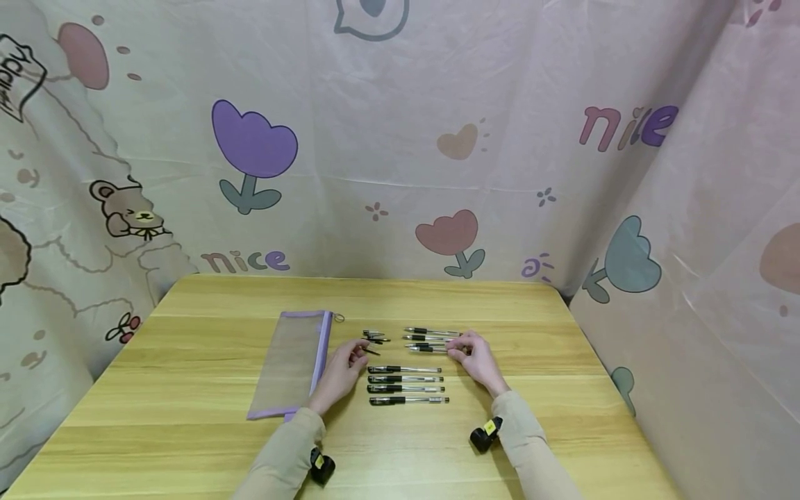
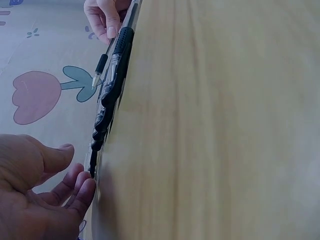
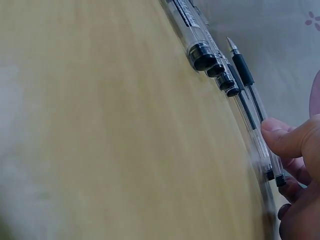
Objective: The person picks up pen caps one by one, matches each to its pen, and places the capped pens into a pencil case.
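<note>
My right hand (image 1: 476, 357) pinches an uncapped gel pen (image 3: 257, 102) near its rear end, thumb on the clear barrel and tip raised. Several other uncapped pens (image 1: 425, 330) lie beside and beyond it. My left hand (image 1: 344, 368) is by a small group of loose black pen caps (image 1: 375, 333). One dark cap (image 1: 371, 351) lies right at its fingertips; whether they touch it I cannot tell. In the left wrist view the thumb (image 2: 57, 157) stands apart from the bent fingers, with nothing seen between. Several capped pens (image 1: 406, 380) lie in a row between my hands.
A mesh zip pouch (image 1: 290, 361) with purple edging lies flat left of the pens, partly behind my left forearm. The wooden table (image 1: 187, 389) ends at a patterned curtain (image 1: 350, 139) at the back and sides. Black wrist cameras (image 1: 485, 436) sit on both sleeves.
</note>
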Available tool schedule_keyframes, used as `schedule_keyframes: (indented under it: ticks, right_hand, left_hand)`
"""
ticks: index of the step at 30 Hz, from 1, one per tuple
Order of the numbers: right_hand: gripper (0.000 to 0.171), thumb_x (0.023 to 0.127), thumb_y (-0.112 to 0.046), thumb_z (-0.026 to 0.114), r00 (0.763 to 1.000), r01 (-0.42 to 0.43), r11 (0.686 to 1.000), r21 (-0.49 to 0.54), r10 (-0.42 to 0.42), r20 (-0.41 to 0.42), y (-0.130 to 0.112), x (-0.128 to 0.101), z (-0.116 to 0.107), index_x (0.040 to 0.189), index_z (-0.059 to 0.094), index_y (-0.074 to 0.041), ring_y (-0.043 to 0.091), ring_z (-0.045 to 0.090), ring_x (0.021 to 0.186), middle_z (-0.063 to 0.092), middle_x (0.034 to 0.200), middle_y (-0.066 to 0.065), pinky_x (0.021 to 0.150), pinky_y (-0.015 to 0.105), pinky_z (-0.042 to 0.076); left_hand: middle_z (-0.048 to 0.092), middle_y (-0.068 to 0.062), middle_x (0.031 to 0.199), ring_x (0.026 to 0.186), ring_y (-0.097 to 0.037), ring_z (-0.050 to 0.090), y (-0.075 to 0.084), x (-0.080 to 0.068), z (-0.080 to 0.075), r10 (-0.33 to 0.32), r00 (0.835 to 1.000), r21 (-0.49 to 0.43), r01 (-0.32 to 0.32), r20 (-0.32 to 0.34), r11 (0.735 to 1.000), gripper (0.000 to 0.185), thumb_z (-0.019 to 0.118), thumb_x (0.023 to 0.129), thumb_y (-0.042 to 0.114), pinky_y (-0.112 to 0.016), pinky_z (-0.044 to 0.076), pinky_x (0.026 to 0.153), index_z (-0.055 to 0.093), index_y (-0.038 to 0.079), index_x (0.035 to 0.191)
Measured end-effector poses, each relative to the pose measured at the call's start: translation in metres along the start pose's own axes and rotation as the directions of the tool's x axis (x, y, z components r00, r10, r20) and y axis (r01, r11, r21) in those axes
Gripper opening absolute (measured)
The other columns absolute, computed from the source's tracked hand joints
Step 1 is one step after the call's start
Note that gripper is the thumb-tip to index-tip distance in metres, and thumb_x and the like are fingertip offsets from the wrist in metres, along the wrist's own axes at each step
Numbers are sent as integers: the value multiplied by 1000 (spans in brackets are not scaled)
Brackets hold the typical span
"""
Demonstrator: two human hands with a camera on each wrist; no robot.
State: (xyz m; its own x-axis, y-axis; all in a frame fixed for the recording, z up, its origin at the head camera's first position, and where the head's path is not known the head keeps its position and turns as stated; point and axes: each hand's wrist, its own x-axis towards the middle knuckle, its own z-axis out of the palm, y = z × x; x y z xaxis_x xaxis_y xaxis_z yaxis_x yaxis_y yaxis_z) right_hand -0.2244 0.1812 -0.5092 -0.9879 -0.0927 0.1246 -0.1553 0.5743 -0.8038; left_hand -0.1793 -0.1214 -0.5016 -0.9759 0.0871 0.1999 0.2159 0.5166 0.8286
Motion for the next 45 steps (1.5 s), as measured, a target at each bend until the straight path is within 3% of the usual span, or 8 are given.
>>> schedule_keyframes:
  ticks: [15, 27, 35, 45]
  right_hand:
    - [11, 87, -3, 74, 999, 42, 999, -6, -42, 27, -3, -7, -2, 95, 78, -10, 23, 60, 104, 68, 106, 7, 95, 40, 47]
    - [11, 90, -9, 72, 997, 49, 999, -4, -48, 54, -8, -9, -4, 99, 76, -12, 29, 56, 113, 69, 109, 7, 103, 53, 41]
    - [11, 91, -7, 70, 996, 48, 999, 14, -49, 79, -12, -9, -5, 100, 75, -11, 16, 59, 94, 72, 108, 7, 85, 32, 48]
    - [12, 94, -7, 68, 993, 71, 997, 23, -73, 92, -11, -10, -7, 102, 75, -9, 11, 58, 91, 72, 109, 9, 83, 26, 47]
  left_hand:
    - [59, -11, 98, 87, -16, 54, 0, 3, 1, -2, 1000, 70, 3, -16, 998, 30, 64, 94, 1, -24, 47, 76, 64, -2, 124]
    - [60, -16, 114, 97, -24, 57, 0, 6, 1, -21, 1000, 100, 21, -1, 995, 33, 63, 95, 4, -44, 50, 88, 63, 4, 128]
    - [62, -18, 115, 110, -34, 56, 0, 12, 2, -2, 1000, 136, 2, -1, 991, 30, 66, 92, 3, -55, 43, 99, 67, 6, 121]
    - [61, -13, 107, 101, -28, 55, -5, 18, 4, -19, 1000, 163, 18, 2, 987, 26, 69, 91, 4, -48, 44, 92, 71, 8, 116]
